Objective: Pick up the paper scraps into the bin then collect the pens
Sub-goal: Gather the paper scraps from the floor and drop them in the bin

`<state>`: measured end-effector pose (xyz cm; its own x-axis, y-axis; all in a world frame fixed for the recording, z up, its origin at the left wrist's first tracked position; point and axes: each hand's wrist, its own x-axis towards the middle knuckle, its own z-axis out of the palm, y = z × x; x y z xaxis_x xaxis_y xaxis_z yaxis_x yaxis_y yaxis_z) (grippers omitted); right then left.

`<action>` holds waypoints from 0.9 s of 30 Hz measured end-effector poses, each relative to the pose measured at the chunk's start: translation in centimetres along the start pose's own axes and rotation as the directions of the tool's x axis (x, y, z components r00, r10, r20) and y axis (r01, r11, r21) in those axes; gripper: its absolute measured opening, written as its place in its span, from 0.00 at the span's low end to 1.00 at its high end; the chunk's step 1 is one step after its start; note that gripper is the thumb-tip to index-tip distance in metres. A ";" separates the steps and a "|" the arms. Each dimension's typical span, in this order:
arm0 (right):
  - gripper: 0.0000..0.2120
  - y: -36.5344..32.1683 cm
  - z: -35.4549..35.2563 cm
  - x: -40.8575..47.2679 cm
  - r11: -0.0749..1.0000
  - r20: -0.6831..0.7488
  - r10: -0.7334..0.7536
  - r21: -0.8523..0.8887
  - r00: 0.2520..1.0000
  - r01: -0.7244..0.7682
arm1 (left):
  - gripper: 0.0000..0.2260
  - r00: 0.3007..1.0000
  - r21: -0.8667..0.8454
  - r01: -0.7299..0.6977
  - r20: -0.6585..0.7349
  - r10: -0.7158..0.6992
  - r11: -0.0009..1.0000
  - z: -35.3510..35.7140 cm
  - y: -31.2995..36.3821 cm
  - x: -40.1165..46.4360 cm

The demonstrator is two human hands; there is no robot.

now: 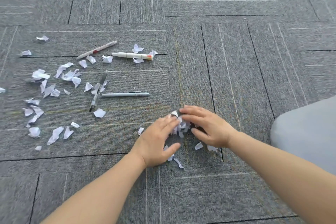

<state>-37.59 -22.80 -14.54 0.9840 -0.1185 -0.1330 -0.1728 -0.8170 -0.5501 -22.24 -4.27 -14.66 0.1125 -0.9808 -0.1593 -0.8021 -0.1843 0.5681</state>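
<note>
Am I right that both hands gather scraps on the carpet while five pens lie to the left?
Not quite: the head view shows four pens, not five. The left hand and right hand do gather paper scraps on the carpet.

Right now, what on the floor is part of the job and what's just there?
Part of the job:
- small pile of scraps between the left hand and right hand
- loose paper scraps scattered on the left
- four pens: white pen, white marker, clear pen, grey pen

Just there:
- grey carpet
- pale grey shape at right; cannot tell what it is
</note>
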 end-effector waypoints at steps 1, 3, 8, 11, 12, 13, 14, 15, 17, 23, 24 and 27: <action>0.25 -0.2 0.3 -1.0 1.000 -0.006 -0.005 0.005 1.000 0.005 | 0.32 0.999 -0.014 -0.030 0.015 0.030 0.999 -0.1 -0.1 -0.7; 0.29 -0.4 1.0 -2.6 1.000 -0.049 0.013 -0.027 0.999 -0.014 | 0.35 0.996 0.035 -0.086 -0.009 0.087 0.996 0.0 -0.7 -2.2; 0.46 -0.8 3.1 -4.6 0.953 -0.038 0.162 -0.255 0.986 -0.166 | 0.49 0.996 0.290 0.094 -0.019 -0.093 0.952 1.6 -1.5 -5.2; 0.46 -1.0 3.9 -3.5 0.941 -0.006 0.167 -0.298 0.986 -0.161 | 0.49 0.982 0.317 0.189 -0.050 -0.183 0.929 2.7 -0.8 -4.5; 0.44 -1.0 4.0 -2.9 0.944 -0.019 0.143 -0.297 0.990 -0.142 | 0.48 0.979 0.306 0.202 -0.062 -0.192 0.930 2.8 -0.5 -3.9; 0.41 -1.0 4.0 -2.2 0.943 -0.035 0.117 -0.309 0.993 -0.122 | 0.46 0.981 0.293 0.196 -0.067 -0.184 0.936 3.0 -0.2 -3.1; 0.39 -1.0 4.0 -1.5 0.938 -0.057 0.091 -0.330 0.994 -0.105 | 0.45 0.985 0.283 0.173 -0.070 -0.160 0.943 3.1 0.1 -2.3; 0.37 -1.0 4.0 -0.9 0.931 -0.088 0.064 -0.352 0.994 -0.091 | 0.44 0.989 0.277 0.140 -0.076 -0.123 0.951 3.3 0.3 -1.4; 0.31 -0.8 3.6 0.3 0.920 -0.158 -0.005 -0.389 0.987 -0.057 | 0.41 0.994 0.264 0.079 -0.097 -0.055 0.961 3.3 0.5 0.2; 0.12 -0.5 1.9 3.8 0.909 -0.204 -0.125 -0.416 0.971 0.030 | 0.30 0.969 0.288 0.084 -0.247 -0.011 0.954 1.9 -0.5 4.0; 0.09 -0.6 1.6 4.2 0.913 -0.201 -0.124 -0.407 0.972 0.032 | 0.27 0.964 0.283 0.082 -0.267 -0.003 0.956 1.7 -0.6 4.6; 0.08 -1.0 1.4 4.5 0.929 -0.164 -0.067 -0.369 0.984 0.001 | 0.19 0.960 0.287 0.020 -0.274 0.062 0.958 0.9 -1.3 5.7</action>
<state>-33.03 -21.77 -15.75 0.9871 -0.1546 0.0407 -0.1431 -0.9679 -0.2068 -21.08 -9.60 -17.03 0.2191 -0.9703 0.1029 -0.9341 -0.1781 0.3093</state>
